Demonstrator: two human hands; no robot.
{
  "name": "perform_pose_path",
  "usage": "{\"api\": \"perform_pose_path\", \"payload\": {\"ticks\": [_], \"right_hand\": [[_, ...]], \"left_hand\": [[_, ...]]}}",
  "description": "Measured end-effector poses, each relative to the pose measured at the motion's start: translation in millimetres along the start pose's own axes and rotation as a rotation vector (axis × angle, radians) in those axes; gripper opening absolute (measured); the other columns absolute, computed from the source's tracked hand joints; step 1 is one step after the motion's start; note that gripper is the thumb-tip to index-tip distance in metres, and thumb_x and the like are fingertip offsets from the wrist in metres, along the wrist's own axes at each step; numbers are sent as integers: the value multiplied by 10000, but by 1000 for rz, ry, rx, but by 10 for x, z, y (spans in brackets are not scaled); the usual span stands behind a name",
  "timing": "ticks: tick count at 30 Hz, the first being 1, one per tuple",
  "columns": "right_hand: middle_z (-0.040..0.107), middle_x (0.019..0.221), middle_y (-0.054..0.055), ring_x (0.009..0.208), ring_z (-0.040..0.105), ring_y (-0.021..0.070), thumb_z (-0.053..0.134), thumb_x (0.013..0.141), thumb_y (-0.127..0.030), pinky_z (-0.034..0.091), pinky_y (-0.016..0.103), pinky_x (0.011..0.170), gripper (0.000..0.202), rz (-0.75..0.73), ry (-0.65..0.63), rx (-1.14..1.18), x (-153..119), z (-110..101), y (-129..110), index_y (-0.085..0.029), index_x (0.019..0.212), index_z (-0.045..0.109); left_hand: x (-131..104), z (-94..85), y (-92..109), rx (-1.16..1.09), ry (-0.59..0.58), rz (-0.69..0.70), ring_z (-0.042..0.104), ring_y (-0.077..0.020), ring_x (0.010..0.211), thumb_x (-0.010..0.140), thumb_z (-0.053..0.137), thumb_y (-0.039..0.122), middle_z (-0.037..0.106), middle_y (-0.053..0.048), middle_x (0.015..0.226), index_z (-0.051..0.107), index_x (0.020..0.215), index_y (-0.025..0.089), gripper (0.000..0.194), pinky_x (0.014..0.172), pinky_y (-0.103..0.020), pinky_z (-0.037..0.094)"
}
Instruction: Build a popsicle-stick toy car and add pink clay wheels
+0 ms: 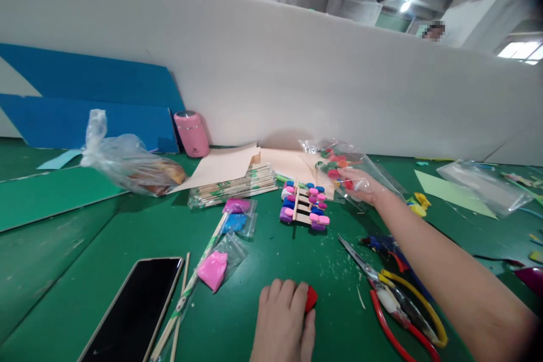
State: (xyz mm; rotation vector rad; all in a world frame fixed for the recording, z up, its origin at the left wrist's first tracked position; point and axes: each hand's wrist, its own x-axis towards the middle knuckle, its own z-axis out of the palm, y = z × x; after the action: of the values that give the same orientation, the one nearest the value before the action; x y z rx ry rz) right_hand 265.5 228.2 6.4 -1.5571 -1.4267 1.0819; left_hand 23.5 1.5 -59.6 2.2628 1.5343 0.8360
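My left hand point(283, 317) rests low on the green table, its fingers curled round a small red piece point(311, 298) that shows beside the index finger. My right hand point(360, 185) reaches far forward to a clear plastic bag point(369, 164) of red, green and orange pieces. Its fingers grip among the film and red pieces, and the plastic partly blurs them. Just left of that bag stands a small model of wooden sticks point(302, 203) with pink, blue and purple rounded pieces at its sides.
Pliers point(377, 283) with red and yellow handles lie at right. A phone point(136, 305), wooden sticks point(182, 300) and a pink clay packet point(213, 270) lie left. Behind are bundled sticks point(233, 185), a knotted bag point(127, 164), a pink cup point(192, 134) and a white partition point(254, 68).
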Motion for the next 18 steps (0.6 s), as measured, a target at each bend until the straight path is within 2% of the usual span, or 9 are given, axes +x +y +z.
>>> {"api": "perform_pose_path", "payload": {"ticks": [5,7,9,10,14,18], "right_hand": [[561,1068,64,872,584,169,495,863,-282,495,361,727,268,103,-26,39,-403,-34,-75,-146,1093,512],[590,902,27,703,583,118,489,863,-310,490,277,605,232,88,-11,49,-682,-46,-94,-135,1005,542],[503,620,-54,484,453,58,525,819,-385,363,179,444,236,51,3,55,-1020,-23,-107,-157,852,572],[450,572,-72,452,393,46,542,799,-407,308,169,419,240,30,2,59,-1198,10,-114,-168,809,567],[377,562,-70,456,308,48,526,801,-421,230,176,412,248,21,-73,69,-1819,295,-132,-177,765,546],[340,574,-63,466,290,59,464,831,-428,223,179,410,260,9,-172,103,-2104,692,-100,-182,756,504]], "left_hand": [[24,-94,29,-24,-48,-4,496,-232,764,766,461,180,595,-59,840,552,1000,215,254,663,-370,363],[40,-151,46,-36,-105,-1,495,-235,780,796,438,187,593,-63,860,548,1015,206,246,672,-376,371],[57,-196,64,-39,-156,3,495,-237,796,819,419,192,591,-68,874,553,1009,196,233,680,-381,378],[65,-209,72,-36,-168,3,495,-239,801,825,412,191,591,-69,875,560,994,193,224,682,-384,380],[92,-212,90,-19,-161,16,497,-236,779,834,407,188,582,-72,835,577,928,178,194,664,-375,385],[89,-236,39,-7,-150,4,499,-231,780,828,422,189,574,-69,829,575,897,174,168,660,-360,392]]}}
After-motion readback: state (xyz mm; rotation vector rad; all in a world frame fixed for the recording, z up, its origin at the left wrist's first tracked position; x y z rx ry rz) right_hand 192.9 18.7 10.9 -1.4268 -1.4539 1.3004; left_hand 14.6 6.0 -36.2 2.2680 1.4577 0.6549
